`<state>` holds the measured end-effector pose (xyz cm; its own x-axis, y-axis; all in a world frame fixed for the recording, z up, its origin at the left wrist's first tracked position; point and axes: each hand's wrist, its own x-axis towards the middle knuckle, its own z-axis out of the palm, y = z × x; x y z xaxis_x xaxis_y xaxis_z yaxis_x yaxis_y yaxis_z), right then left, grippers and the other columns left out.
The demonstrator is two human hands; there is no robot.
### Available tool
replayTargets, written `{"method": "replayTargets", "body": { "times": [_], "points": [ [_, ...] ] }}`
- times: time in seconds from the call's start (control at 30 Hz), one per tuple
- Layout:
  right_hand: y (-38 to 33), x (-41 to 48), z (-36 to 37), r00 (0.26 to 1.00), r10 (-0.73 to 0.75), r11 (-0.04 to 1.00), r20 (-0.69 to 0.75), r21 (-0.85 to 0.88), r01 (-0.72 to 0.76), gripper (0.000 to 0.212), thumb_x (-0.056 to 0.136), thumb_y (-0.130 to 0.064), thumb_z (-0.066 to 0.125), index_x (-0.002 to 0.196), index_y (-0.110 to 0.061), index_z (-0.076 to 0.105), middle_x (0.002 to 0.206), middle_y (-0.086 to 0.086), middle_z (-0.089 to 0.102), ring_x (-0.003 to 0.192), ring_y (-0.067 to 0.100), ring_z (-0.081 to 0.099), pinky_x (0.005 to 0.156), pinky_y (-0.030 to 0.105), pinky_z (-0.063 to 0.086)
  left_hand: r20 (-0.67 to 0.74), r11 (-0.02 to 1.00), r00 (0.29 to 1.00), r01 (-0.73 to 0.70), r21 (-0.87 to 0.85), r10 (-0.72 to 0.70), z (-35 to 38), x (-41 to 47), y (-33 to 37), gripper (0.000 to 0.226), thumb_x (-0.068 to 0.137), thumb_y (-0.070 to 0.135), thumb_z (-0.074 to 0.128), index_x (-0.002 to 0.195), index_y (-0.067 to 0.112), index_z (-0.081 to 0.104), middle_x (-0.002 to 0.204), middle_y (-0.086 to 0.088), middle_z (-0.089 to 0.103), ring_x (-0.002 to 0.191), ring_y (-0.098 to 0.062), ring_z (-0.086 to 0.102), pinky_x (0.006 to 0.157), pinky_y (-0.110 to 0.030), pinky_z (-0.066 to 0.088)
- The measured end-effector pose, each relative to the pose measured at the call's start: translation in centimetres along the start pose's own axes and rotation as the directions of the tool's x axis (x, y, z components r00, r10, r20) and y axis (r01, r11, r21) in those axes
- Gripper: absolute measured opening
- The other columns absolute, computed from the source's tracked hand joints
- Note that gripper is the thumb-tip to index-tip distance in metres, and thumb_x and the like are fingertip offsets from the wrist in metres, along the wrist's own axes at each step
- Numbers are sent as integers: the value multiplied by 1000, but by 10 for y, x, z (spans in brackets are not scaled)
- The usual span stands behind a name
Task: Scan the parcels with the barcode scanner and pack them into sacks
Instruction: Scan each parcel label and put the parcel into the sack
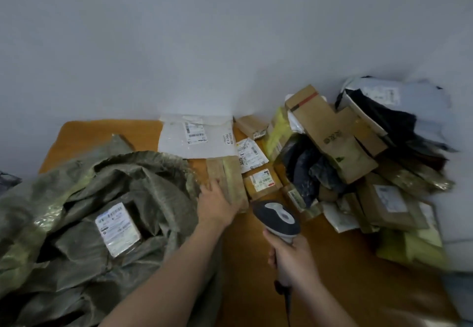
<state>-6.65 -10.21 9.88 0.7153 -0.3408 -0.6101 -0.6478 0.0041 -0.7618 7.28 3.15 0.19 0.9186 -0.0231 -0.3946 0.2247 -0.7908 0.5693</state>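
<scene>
Grey scanner (279, 218) gripped; fingers (213, 187) touch parcel (231, 178).

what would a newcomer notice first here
The jumbled parcel pile at the right draws the eye first. At the left gapes a green sack with one labelled parcel inside. Between them the right hand grips a scanner while the left hand lies on a box.

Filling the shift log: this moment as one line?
left grip: on taped parcel | right grip: holds scanner | sack: open, labelled parcel inside
</scene>
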Motion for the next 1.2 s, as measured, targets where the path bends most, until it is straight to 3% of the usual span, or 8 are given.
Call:
{"method": "replayTargets", "body": {
  "times": [0.1, 0.33, 0.53, 0.77, 0.9, 1.0, 1.1, 1.2],
  "points": [
    [8, -4, -19, 1000, 28, 1000, -6, -4, -28, 19, 95, -22, 72, 85, -8, 66, 61, 8, 52, 57, 20, 53, 61, 33, 44, 113, 976, 985, 103, 191, -126, 25, 16, 12, 131, 68, 88, 63, 161, 22, -1, 167, -24, 9, 151, -47, 23, 123, -58, 24],
    [28, -9, -43, 999, 28, 1000, 24, -2, -28, 31, 96, -23, 71, 71, -11, 56, 62, 10, 47, 59, 24, 50, 61, 34, 44, 13, 943, 980, 189, 273, -200, 51, 19, 27, 130, 68, 76, 76, 157, 27, -4, 163, -27, 11, 145, -49, 31, 116, -60, 33],
    [34, -10, -65, 999, 22, 998, 45, 56, -24, 27, 94, -26, 72, 78, -8, 61, 65, 11, 51, 61, 23, 53, 62, 33, 45, -41, 949, 971, 223, -223, -237, 40, -10, 24, 106, 70, 58, 85, 147, 22, 20, 144, -21, 36, 128, -46, 48, 102, -49, 44],
    [23, -11, -82, 994, -19, 958, 106, 285, -12, 17, 90, -22, 76, 104, -12, 73, 77, 4, 73, 74, 20, 71, 67, 30, 55, 103, 548, 991, 136, -826, -91, 6, -89, 34, 62, 90, 37, 72, 141, 28, 38, 134, -7, 60, 111, -26, 66, 93, -48, 58],
    [14, -11, -83, 980, -137, 885, 146, 462, 55, 61, 76, -31, 83, 133, -25, 64, 127, -1, 70, 116, 21, 67, 95, 44, 59, 231, 260, 973, 219, -940, 16, -13, -135, 42, 66, 72, 42, 57, 133, 17, 61, 120, -18, 72, 106, -36, 67, 76, -44, 55],
    [2, -16, -85, 957, -212, 851, 196, 518, 82, 73, 71, -43, 88, 138, -33, 60, 135, -8, 64, 126, 17, 58, 109, 53, 48, 257, 174, 963, 240, -955, 82, -19, -161, 48, 66, 73, 38, 50, 132, 12, 62, 114, -16, 74, 98, -33, 68, 67, -39, 56],
    [-2, -20, -88, 933, -279, 836, 226, 536, 120, 89, 57, -60, 91, 137, -32, 63, 135, -11, 66, 129, 15, 57, 113, 50, 44, 202, 198, 976, 183, -963, 82, -21, -171, 56, 57, 82, 19, 41, 135, 3, 56, 95, -10, 71, 70, -20, 67, 50, -27, 52],
    [0, -26, -97, 918, -306, 825, 255, 552, 122, 91, 56, -67, 88, 136, -32, 64, 136, -12, 66, 131, 13, 55, 113, 46, 43, 157, 404, 987, 128, -906, 39, -31, -184, 71, 45, 84, 18, 45, 124, 11, 64, 100, -15, 69, 71, -20, 67, 57, -31, 47]
  ]
}}
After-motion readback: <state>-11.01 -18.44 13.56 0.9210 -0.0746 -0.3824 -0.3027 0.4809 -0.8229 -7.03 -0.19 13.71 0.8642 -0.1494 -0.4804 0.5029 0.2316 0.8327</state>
